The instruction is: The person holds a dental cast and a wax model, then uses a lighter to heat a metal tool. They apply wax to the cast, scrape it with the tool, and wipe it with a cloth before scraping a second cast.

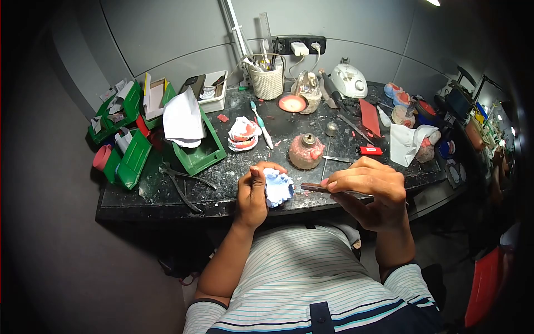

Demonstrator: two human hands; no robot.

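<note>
In my left hand [255, 193] is a pale blue dental cast [277, 187], held at the bench's front edge with the thumb up. My right hand [370, 189] is closed around a slim tool with a brown handle [315, 187], whose tip points left at the cast; whether it touches the cast is unclear. Just behind them stands a round, pink-stained burner [306, 151] with a metal top. A white and pink dental model [243, 134] sits further back on the left, beside a toothbrush [261, 125].
Green trays [214, 146] and pliers [183, 186] are on the left. A woven cup of tools [268, 82], a white device [349, 80], a red wax sheet [369, 117], a red lighter [370, 151] and white tissue [405, 142] lie behind and right.
</note>
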